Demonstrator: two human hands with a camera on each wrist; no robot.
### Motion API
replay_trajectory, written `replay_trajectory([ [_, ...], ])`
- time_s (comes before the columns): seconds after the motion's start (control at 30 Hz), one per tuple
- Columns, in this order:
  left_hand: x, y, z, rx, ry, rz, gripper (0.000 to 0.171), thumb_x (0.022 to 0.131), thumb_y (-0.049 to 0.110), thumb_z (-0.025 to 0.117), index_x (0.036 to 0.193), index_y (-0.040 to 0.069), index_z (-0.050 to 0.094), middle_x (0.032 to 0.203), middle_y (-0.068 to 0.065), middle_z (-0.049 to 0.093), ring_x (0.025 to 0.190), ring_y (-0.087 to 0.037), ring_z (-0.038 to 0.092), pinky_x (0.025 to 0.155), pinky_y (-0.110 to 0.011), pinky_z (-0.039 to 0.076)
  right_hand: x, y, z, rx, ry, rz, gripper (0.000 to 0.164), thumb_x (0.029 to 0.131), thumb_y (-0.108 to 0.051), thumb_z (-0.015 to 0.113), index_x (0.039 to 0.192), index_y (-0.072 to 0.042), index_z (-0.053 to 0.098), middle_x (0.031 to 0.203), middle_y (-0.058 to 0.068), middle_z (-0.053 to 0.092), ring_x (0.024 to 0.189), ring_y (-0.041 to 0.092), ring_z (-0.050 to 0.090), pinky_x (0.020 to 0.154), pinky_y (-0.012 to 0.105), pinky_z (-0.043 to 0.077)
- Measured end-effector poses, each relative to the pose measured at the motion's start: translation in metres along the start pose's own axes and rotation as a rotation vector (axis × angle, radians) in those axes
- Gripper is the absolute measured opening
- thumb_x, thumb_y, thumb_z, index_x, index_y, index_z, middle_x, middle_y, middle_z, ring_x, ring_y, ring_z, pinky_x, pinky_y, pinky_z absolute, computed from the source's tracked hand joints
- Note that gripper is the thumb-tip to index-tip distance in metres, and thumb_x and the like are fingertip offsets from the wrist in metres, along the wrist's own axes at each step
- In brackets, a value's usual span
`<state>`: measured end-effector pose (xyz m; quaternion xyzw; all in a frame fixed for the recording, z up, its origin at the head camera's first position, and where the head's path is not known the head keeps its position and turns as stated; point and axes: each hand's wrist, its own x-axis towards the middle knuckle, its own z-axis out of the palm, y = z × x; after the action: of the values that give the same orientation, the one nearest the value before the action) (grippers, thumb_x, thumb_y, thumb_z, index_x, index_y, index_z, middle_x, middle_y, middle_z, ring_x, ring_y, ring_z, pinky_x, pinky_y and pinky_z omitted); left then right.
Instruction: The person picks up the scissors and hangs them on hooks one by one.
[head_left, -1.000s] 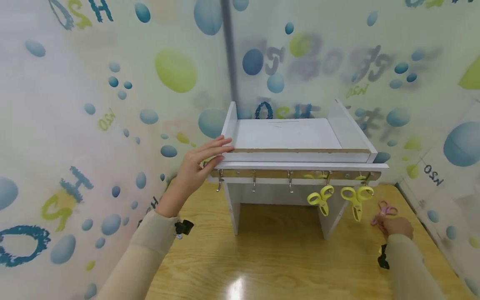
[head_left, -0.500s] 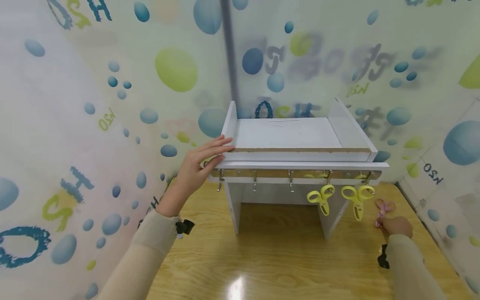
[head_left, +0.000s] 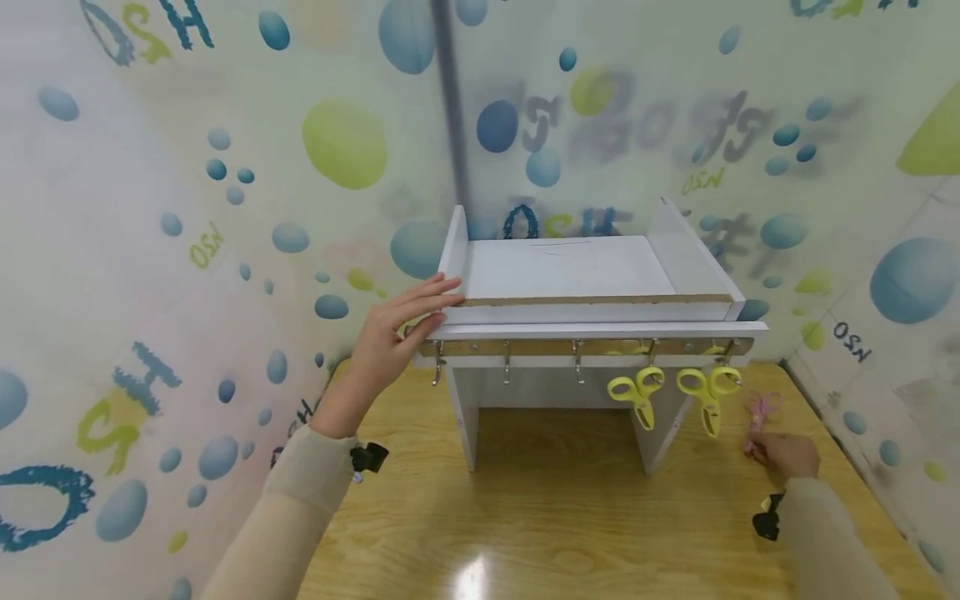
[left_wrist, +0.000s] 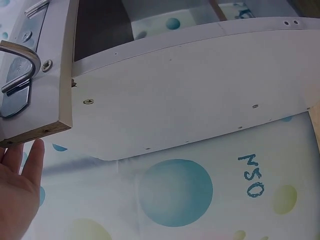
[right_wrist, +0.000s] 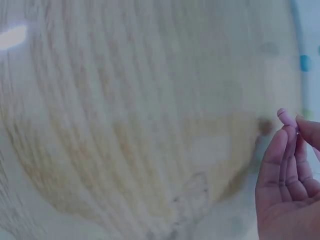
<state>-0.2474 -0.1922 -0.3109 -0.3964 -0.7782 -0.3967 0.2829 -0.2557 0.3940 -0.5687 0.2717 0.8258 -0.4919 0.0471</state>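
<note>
Over at the right of the frame, the right hand (head_left: 791, 457) pinches the lower end of the slim pink scissors (head_left: 755, 425), loops pointing up and away; whether they touch the pale wood-grain tabletop (head_left: 555, 521) is hard to call. They sit between the right leg of the white board shelf (head_left: 585, 314) and the tabletop's right edge, which runs close along the patterned wall (head_left: 862, 333). Wood stretches from there to the frame's bottom. Near on the left, the two yellow plastic scissors (head_left: 707, 398) dangle from the metal hook rail (head_left: 543, 347). Centre left, the left hand (head_left: 390, 337) rests straight fingers on the shelf's left end, gripping nothing; in its wrist view, fingertips vanish behind the board. The right wrist view is blurred, with just a pink bit showing at the fingertips.
</note>
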Motion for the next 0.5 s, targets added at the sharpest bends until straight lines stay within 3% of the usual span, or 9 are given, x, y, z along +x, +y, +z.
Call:
replay_trajectory([
  [0.1, -0.001, 0.001, -0.001, -0.002, 0.004, 0.000, 0.034, 0.089, -0.010, 0.066, 0.121, 0.003, 0.072, 0.132, -0.016, 0.066, 0.136, -0.033, 0.053, 0.115, -0.026, 0.040, 0.000, -0.006, -0.004, 0.030, -0.026, -0.037, 0.032, 0.094, -0.036, 0.065, 0.077, -0.010, 0.075, 0.061, -0.016, 0.066, 0.062, -0.004, 0.059, 0.065, 0.017, 0.048],
  [0.23, -0.001, 0.002, -0.001, 0.003, 0.008, 0.003, 0.034, 0.090, -0.009, 0.066, 0.121, 0.003, 0.071, 0.132, -0.016, 0.066, 0.136, -0.033, 0.053, 0.115, -0.025, 0.040, -0.009, -0.020, -0.011, 0.326, -0.113, -0.079, 0.021, 0.098, -0.023, 0.063, 0.079, -0.018, 0.070, 0.066, -0.018, 0.067, 0.064, -0.004, 0.066, 0.067, 0.019, 0.058],
  [0.33, -0.001, 0.001, 0.000, 0.010, 0.008, 0.002, 0.034, 0.090, -0.008, 0.066, 0.121, 0.003, 0.071, 0.132, -0.015, 0.066, 0.135, -0.032, 0.054, 0.115, -0.024, 0.040, -0.023, -0.030, -0.017, 0.547, -0.188, -0.097, 0.028, 0.098, -0.014, 0.062, 0.074, -0.026, 0.069, 0.071, -0.016, 0.070, 0.066, -0.003, 0.069, 0.067, 0.014, 0.058],
  [0.5, -0.001, 0.001, -0.002, 0.001, 0.011, -0.005, 0.034, 0.090, -0.008, 0.066, 0.121, 0.003, 0.071, 0.132, -0.015, 0.066, 0.136, -0.031, 0.053, 0.115, -0.024, 0.040, -0.041, -0.046, -0.029, 0.621, -0.231, -0.149, 0.021, 0.097, -0.018, 0.065, 0.078, -0.025, 0.072, 0.077, -0.014, 0.069, 0.071, -0.002, 0.068, 0.068, 0.013, 0.058],
])
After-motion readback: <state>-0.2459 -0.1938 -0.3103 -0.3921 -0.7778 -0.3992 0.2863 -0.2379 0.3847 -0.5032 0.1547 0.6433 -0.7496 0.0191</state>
